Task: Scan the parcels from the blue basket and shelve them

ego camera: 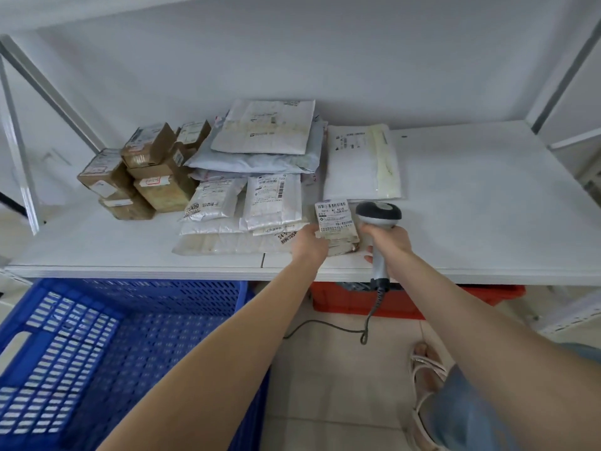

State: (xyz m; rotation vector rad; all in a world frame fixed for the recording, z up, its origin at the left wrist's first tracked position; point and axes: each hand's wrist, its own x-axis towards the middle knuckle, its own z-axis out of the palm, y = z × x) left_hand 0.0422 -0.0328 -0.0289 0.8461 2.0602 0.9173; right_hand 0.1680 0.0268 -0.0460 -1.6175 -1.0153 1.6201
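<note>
Your left hand [310,242] is at the centre of the frame, its fingers grasping the left edge of a small labelled parcel [336,219]. The parcel rests on the front part of the white shelf [487,206], barcode label facing up. Just right of it, your right hand [388,240] has its fingers clenched around the handle of the scanner [379,214], whose dark head sits right beside the parcel's label. The scanner's cable [367,323] hangs down toward the floor. Left of the parcel lie overlapping white mailers [260,151], with brown boxes [143,177] stacked at their left. A flat white envelope [361,161] lies above the scanner. The blue basket [97,336] fills the lower left of the frame, and a red crate [357,302] sits under the shelf.
</note>
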